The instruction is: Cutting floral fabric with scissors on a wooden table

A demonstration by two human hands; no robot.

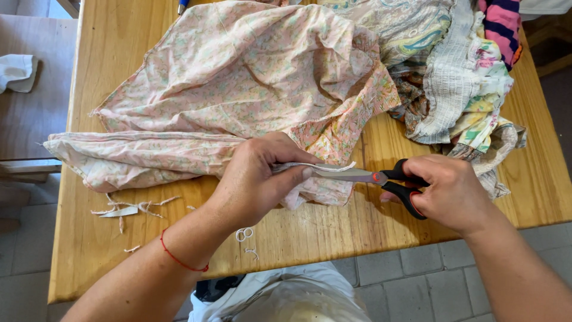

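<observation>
Cutting pink floral cotton fabric (238, 77) at near table edge.
My left hand (256, 179) pinches its hem shut; my right hand (450, 194) fingers curled closed through black-handled steel scissors (381, 177), blades nearly closed on the strip.

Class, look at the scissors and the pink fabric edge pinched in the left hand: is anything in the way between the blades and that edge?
Nothing visible is. The left hand pinches the pink fabric edge, and the scissors in the right hand already have their blades at it. The other clothes lie behind, clear of the blades.
</observation>
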